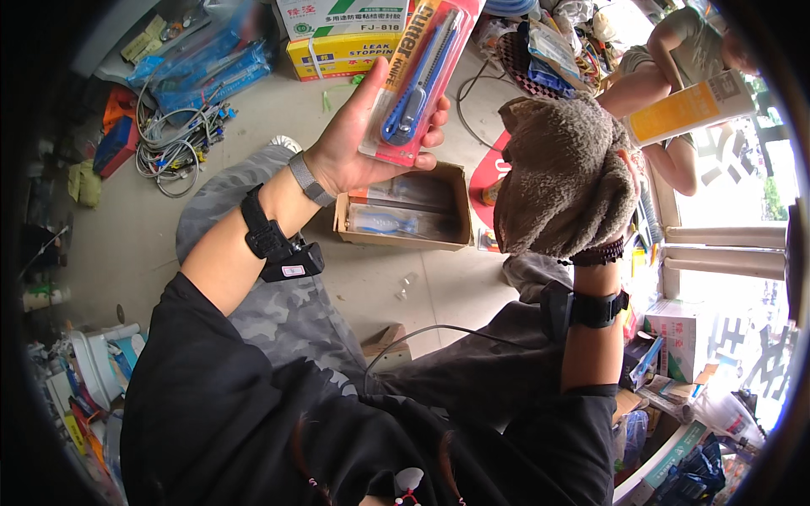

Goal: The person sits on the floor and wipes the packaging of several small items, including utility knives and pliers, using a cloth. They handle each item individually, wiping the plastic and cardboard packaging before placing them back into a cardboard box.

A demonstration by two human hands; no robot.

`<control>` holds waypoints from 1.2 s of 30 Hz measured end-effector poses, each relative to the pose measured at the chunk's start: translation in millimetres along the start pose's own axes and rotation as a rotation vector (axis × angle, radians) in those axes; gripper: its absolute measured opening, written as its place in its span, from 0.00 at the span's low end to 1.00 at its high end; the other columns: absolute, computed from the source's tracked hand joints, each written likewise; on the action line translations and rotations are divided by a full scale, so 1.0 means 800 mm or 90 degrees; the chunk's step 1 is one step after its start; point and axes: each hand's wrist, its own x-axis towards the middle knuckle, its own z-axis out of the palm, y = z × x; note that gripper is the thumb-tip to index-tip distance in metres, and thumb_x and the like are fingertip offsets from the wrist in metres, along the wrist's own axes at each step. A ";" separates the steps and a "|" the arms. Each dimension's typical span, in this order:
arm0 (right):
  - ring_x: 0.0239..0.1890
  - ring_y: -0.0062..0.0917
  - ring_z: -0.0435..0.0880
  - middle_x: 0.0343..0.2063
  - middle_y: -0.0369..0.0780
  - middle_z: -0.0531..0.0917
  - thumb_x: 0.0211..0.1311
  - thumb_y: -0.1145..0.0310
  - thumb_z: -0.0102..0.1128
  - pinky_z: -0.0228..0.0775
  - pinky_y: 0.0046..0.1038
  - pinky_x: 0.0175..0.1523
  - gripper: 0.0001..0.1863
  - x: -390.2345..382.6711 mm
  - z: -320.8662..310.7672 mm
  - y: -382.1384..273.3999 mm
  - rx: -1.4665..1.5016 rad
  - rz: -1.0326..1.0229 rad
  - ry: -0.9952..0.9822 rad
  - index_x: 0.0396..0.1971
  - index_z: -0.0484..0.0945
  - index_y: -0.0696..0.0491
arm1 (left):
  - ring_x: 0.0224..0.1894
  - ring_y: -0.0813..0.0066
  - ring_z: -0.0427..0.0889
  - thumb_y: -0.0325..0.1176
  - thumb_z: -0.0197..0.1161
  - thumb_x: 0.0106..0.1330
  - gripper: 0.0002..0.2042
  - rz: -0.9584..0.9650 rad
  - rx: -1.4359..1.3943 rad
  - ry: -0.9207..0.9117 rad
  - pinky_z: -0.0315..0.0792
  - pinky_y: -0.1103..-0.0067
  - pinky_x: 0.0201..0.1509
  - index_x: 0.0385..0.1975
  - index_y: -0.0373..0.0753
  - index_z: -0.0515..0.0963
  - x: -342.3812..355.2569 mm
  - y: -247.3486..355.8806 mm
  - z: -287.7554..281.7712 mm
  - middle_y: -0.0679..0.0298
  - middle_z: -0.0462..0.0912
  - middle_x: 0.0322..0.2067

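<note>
Cutter pack (416,88) in left hand (340,160), cloth (561,181) in right hand (633,171)

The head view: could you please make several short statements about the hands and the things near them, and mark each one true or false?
1. The left hand holds a packaged cutter knife. True.
2. Nothing covers the right hand. False: a brown cloth hides most of it.
3. The cardboard box is closed. False: it is open, with packaged items visible inside.
4. A watch with a metal-coloured band is on the left wrist. True.
5. A dark beaded bracelet is on the right wrist. True.
6. The person's sleeves are white. False: they are black.
</note>
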 end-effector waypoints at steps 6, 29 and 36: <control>0.50 0.43 0.78 0.47 0.49 0.81 0.60 0.60 0.51 0.67 0.42 0.61 0.24 -0.001 0.016 0.011 -0.011 0.040 0.057 0.52 0.72 0.59 | 0.34 0.75 0.68 0.68 0.41 0.66 0.34 0.004 -0.028 0.039 0.64 0.78 0.33 0.47 0.38 0.69 0.000 -0.001 0.012 0.65 0.69 0.35; 0.48 0.25 0.79 0.45 0.40 0.80 0.52 0.79 0.64 0.72 0.30 0.53 0.27 0.002 0.053 0.085 -0.611 -0.160 0.011 0.54 0.70 0.61 | 0.42 0.74 0.81 0.59 0.42 0.72 0.27 -0.060 0.175 0.158 0.78 0.75 0.46 0.52 0.41 0.74 0.008 -0.024 0.020 0.61 0.82 0.42; 0.46 0.23 0.79 0.44 0.39 0.80 0.52 0.79 0.66 0.72 0.27 0.51 0.28 0.000 0.037 0.119 -0.506 -0.095 0.052 0.54 0.69 0.60 | 0.36 0.82 0.77 0.44 0.47 0.75 0.18 0.294 0.590 0.391 0.73 0.81 0.41 0.47 0.35 0.75 0.020 -0.034 0.000 0.64 0.81 0.35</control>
